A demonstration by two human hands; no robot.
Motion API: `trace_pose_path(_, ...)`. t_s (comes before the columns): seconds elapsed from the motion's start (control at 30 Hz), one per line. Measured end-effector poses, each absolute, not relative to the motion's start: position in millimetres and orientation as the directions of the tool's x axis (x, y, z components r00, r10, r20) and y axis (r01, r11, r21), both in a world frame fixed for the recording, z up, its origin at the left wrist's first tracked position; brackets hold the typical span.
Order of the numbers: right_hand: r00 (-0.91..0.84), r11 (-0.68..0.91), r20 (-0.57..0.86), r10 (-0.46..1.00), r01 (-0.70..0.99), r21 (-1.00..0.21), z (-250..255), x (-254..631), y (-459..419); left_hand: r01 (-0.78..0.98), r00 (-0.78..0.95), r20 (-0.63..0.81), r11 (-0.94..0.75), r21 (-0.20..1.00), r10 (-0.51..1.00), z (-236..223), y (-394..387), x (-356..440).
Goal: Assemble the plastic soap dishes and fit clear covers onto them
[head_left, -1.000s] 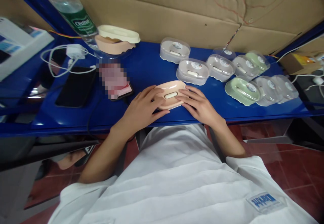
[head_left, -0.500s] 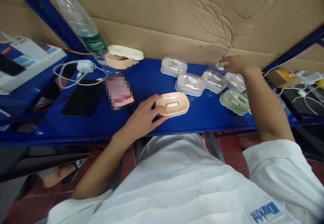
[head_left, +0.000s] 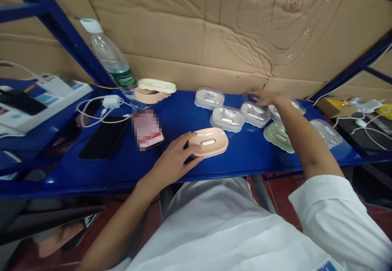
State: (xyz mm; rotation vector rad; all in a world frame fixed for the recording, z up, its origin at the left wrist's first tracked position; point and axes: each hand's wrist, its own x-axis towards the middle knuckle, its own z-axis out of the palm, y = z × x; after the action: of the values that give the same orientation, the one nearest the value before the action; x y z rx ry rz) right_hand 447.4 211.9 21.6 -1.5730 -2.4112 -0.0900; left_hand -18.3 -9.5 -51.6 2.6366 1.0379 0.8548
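Note:
My left hand grips the left end of a peach oval soap dish, thumb in front and fingers behind. The dish has a small white oblong piece in its middle and sits near the table's front edge. My right hand is stretched out to the back right, its fingers blurred at a clear plastic lid that they partly hide. Close by are more clear oval lids, one nearest the dish, another just below my right hand. A green oval piece lies partly behind my right forearm.
A water bottle leans at the back left beside stacked cream and peach pieces. Two phones, one dark and one with its screen blurred out, lie left of my hand. A white charger trails a cable. Cardboard walls the back.
My right hand has shifted left to the lid at the back. My left hand stays on the soap dish. The camera view has tilted up slightly.

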Motion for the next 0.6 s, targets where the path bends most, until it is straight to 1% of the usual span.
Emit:
trace_pose_path(0.1,-0.315,0.324,0.076,0.946,0.927,-0.190,27,447,211,0.560,0.593,0.445,-0.741,0.370,0.671,-52,-9,-18)
trace_pose_path(0.13,-0.291,0.293,0.039,0.956,0.932,-0.215,32,448,209,0.559,0.590,0.447,-0.740,0.374,0.672,-52,-9,-18)
trace_pose_path(0.27,-0.238,0.211,-0.050,0.970,0.926,-0.312,58,453,193,0.546,0.584,0.458,-0.742,0.389,0.670,-55,-9,-19)
trace_pose_path(0.33,-0.262,0.211,-0.080,0.962,0.895,-0.392,69,451,180,0.542,0.584,0.459,-0.743,0.392,0.669,-56,-8,-19)
trace_pose_path(0.4,-0.323,0.244,-0.116,0.939,0.866,-0.436,74,441,165,0.546,0.585,0.456,-0.741,0.390,0.671,-56,-8,-18)
trace_pose_path(0.43,-0.363,0.281,-0.121,0.924,0.858,-0.429,73,434,157,0.549,0.587,0.450,-0.739,0.389,0.673,-55,-8,-18)
trace_pose_path(0.5,-0.442,0.387,-0.082,0.893,0.850,-0.358,67,417,138,0.555,0.591,0.438,-0.735,0.390,0.678,-55,-8,-18)
trace_pose_path(0.53,-0.471,0.439,-0.033,0.882,0.844,-0.308,63,408,127,0.556,0.592,0.434,-0.734,0.389,0.679,-54,-8,-18)
trace_pose_path(0.6,-0.489,0.502,0.113,0.865,0.839,-0.209,58,395,100,0.559,0.591,0.436,-0.734,0.385,0.679,-54,-9,-18)
